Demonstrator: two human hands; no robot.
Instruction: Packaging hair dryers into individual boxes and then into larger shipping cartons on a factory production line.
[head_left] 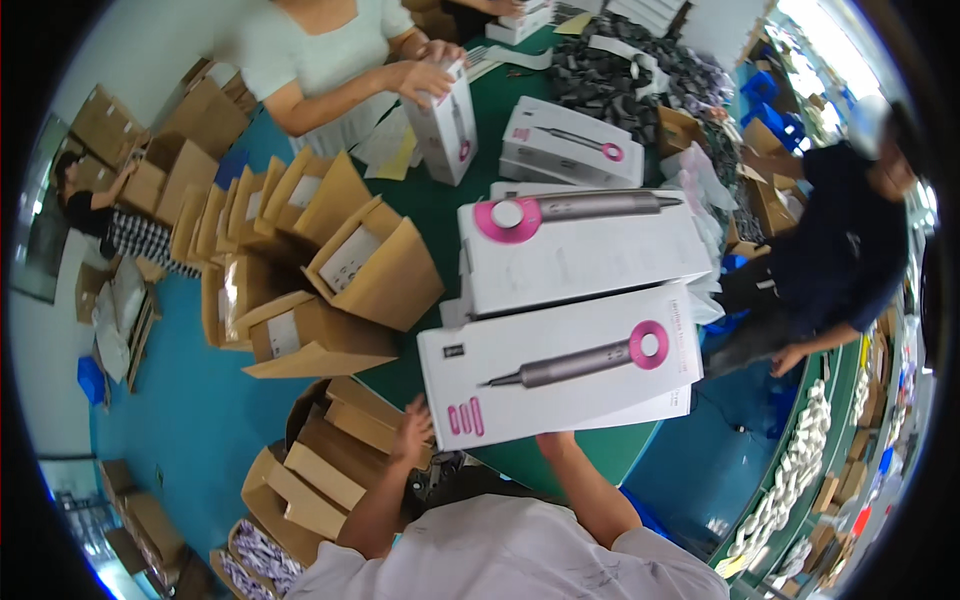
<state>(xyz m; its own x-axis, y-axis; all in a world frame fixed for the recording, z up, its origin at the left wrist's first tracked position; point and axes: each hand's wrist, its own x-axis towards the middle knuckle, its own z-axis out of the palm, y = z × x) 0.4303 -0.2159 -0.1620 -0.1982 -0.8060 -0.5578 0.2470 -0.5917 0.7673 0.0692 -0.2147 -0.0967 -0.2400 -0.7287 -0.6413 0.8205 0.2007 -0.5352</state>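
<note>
Both hands grip a white hair-dryer box (560, 365): left hand (412, 432) spread on its left end, right hand (556, 442) under its near edge, long axis left-right.

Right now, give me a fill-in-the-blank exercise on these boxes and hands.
1. The white box nearest the person shows a grey and ____ hair dryer.
2. The left hand is at that box's ____ end.
3. The open cardboard boxes are ____ in colour.
4. The table top is ____.

Missing words: pink; left; brown; green
</note>
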